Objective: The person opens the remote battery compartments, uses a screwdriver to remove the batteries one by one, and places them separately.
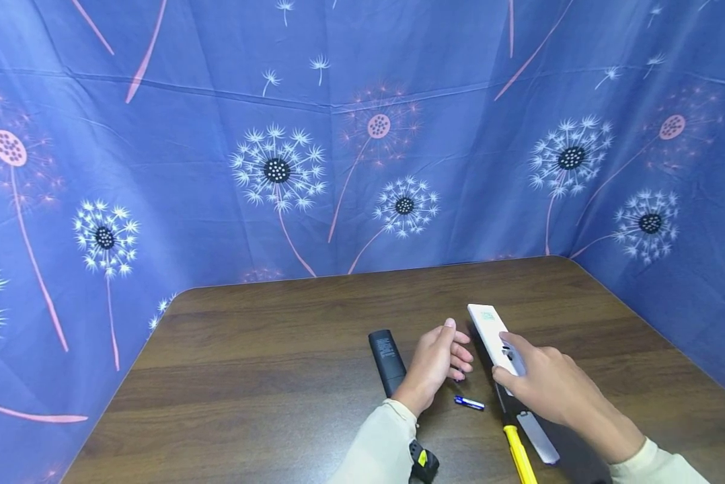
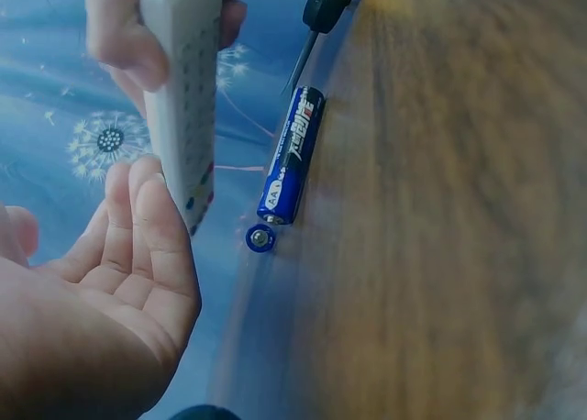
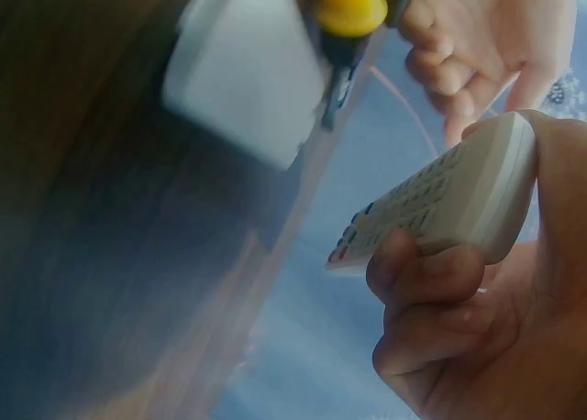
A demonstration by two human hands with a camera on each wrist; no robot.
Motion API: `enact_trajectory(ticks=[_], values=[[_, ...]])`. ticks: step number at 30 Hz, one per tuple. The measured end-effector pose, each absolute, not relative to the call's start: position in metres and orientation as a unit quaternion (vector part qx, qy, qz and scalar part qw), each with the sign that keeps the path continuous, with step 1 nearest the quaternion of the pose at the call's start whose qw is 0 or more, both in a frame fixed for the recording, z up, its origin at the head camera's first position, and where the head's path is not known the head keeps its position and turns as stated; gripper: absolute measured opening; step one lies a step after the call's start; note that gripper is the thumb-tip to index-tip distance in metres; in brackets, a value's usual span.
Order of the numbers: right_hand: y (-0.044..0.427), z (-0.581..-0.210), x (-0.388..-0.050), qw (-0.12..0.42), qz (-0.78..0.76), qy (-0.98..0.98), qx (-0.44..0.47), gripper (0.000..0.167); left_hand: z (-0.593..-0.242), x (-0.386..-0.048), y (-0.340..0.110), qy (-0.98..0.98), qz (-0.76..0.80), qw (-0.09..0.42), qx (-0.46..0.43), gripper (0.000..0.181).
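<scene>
Here, woodgrain table [image 1: 247, 376], blue curtain [image 1: 199, 154], right hand [image 1: 550, 383] gripping white remote [image 1: 489, 331], left hand [image 1: 433, 365] loose

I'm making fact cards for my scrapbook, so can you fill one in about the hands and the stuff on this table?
Right hand: grips a white remote, back facing up
Left hand: fingers loosely bent, nothing seen in it
Batteries: two blue ones; one reads AA
Tool: yellow-handled screwdriver, beside a grey piece
Other remote: black remote, partly hidden by the left wrist
Table: brown, wood-patterned
Backdrop: blue cloth with dandelions
</scene>
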State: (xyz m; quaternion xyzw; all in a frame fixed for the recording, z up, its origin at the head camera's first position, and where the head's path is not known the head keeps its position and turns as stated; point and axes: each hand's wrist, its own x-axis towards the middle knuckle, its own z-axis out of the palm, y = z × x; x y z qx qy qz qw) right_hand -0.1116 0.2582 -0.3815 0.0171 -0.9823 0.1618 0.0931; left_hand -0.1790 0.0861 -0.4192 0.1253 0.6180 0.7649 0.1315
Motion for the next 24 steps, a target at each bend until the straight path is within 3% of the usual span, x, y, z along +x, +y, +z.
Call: enact_trajectory(ticks=[24], values=[[0.294, -0.386, -0.145, 0.009, 0.083, -0.996, 0.01, 0.071, -0.416, -0.178, 0.083, 0.631, 0.754, 0.127, 0.131, 0.048]])
